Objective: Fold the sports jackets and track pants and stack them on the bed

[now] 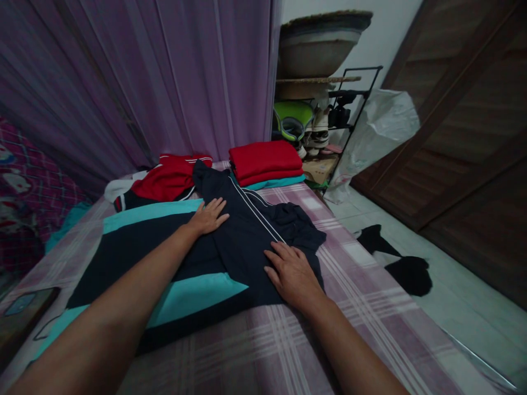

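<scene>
A dark navy shirt (242,247) with white piping and turquoise panels lies spread over the bed, its collar end toward the far right. My left hand (209,216) rests flat on its upper middle, fingers apart. On the near right part of the shirt lies my right hand (294,271), its fingers spread and slightly bent on the cloth close to the white piping. Neither hand grips anything. Beyond the shirt sits a folded stack of red cloth (265,159) on top of a turquoise piece (280,182). A crumpled red garment (164,178) lies to its left.
A plaid bedsheet (370,312) covers the bed. At the left edge lies a phone (28,307). Purple curtains (197,82) hang behind. On the right, a shoe rack (349,129) stands past the bed, and black cloth (407,274) lies on the tiled floor.
</scene>
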Available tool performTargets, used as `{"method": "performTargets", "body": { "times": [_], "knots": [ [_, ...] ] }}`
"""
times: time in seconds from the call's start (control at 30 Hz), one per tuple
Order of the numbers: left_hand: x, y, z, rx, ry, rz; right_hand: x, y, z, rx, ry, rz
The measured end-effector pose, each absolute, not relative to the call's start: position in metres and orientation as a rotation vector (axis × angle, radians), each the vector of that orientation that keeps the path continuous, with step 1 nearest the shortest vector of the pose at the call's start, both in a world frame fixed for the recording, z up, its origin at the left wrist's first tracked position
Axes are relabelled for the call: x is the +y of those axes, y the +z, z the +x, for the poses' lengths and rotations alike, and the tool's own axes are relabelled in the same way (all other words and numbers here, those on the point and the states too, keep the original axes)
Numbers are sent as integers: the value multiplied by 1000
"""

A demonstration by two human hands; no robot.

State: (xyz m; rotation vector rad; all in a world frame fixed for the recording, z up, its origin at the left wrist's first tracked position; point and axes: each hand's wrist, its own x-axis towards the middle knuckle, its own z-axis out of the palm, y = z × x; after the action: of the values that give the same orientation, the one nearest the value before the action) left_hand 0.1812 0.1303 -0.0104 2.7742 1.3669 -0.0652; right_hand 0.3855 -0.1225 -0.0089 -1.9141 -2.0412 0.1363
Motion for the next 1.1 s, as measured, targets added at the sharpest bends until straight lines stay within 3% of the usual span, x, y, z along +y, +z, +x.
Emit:
{"method": "performTargets", "body": {
  "times": [0.23,0.47,0.67,0.87,1.0,1.1],
  "knots": [
    [160,-5,187,1390,247,2312,-121,-11,386,-2050,114,-1909],
    [156,10,149,1501,575,2266,-122,-14,387,-2062,66,-1880],
    [109,-7,145,1320,302,2671,-122,-14,387,-2063,61,-1892],
    [112,23,177,1583,84,2762,-122,-14,387,-2078,50,-1889],
    [119,43,223,1180,77,3083,-123,-12,387,-2086,59,-1885],
    [128,50,254,793,-157,3282,-123,-12,387,-2080,75,-1888]
  ]
}}
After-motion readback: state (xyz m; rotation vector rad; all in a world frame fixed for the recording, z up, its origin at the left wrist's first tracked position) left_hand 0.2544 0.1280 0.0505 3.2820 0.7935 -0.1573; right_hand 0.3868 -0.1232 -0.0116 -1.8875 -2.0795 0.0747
